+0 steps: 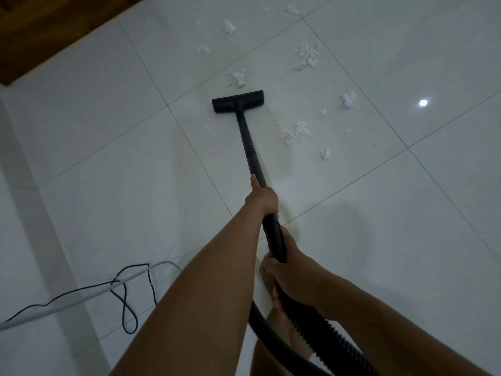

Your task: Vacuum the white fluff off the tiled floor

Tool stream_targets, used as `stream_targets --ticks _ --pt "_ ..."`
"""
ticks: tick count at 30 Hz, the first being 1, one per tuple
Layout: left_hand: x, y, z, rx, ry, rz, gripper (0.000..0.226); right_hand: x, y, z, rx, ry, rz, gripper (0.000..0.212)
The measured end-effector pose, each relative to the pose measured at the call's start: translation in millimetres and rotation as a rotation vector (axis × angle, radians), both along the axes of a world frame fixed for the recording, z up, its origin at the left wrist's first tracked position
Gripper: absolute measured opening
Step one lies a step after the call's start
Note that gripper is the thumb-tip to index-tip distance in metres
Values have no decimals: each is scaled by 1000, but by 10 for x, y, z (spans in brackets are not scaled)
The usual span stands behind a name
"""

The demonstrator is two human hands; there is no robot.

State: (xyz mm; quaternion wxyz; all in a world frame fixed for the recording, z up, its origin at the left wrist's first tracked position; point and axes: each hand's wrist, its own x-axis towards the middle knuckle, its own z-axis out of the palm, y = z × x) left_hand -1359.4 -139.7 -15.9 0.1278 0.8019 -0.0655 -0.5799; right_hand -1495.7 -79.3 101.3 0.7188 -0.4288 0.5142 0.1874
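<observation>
White fluff [305,56] was seen scattered on the tiled floor [108,131], ahead and right of the floor head [237,101]. The wand [248,147] was gripped by the left hand [261,198], the hose cuff [275,240] by the right hand [287,270]. The floor head was judged best kept flat and pushed slowly.

Open floor [108,147] spreads left of the wand [250,150] and nozzle [237,101]. Fluff [306,54] dots the tiles ahead and right. A black cable [124,302] and a white cable [81,298] cross the floor lower left. The hose [320,329] trails lower right. Wooden furniture [40,31] closes off the far-left corner.
</observation>
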Motion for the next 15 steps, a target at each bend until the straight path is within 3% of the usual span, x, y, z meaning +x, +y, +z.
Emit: stream_targets --ticks 15 --pt "534 -737 -161 -27 -58 -38 80 504 -719 -248 60 -7 -37 75"
